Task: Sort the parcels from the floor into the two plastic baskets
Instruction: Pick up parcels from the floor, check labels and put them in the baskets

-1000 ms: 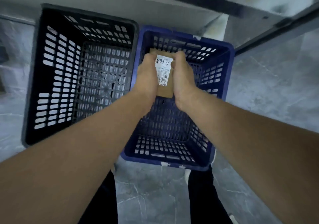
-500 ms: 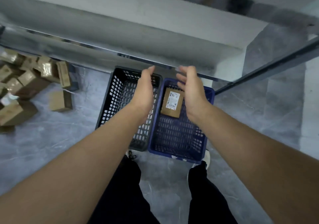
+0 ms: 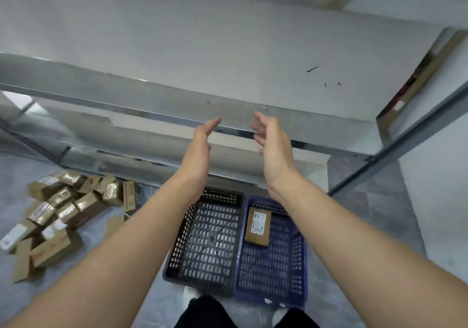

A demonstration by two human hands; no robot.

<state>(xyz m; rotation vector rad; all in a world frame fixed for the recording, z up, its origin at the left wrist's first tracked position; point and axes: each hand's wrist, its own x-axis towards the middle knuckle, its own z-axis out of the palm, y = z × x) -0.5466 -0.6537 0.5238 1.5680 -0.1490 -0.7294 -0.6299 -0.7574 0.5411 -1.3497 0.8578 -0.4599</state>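
View from the head, looking down. Far left of the left hand and well below it, a pile of brown parcels [image 3: 63,216] lies on the grey floor [image 3: 379,213]. Several are wrapped in clear tape and some show white labels. One further parcel [image 3: 114,225] lies just beside the pile, partly hidden by the left forearm.

The left hand [image 3: 200,145] is raised with its palm turned inward and its fingers straight and close together; it holds nothing. Below its wrist stands the black basket [image 3: 177,251], with no parcel visible on its perforated bottom.

Touching the black basket on the side of the right hand is the blue basket [image 3: 268,272], which stands below the right wrist. One labelled parcel [image 3: 257,226] lies flat on its bottom, in the far half and near the wall shared with the black basket. Its white label faces up; the print is too small to read.

The right hand [image 3: 273,148] is raised level with the left, palm inward, its fingers loosely spread and slightly bent, and it grips nothing. The two hands face each other, clearly apart.

Beyond both hands runs a grey metal shelf [image 3: 228,49], with its frame post [image 3: 405,145] to the right of the right hand. At the bottom edge, dark trousers [image 3: 202,312] and a white shoe tip [image 3: 188,296] show.
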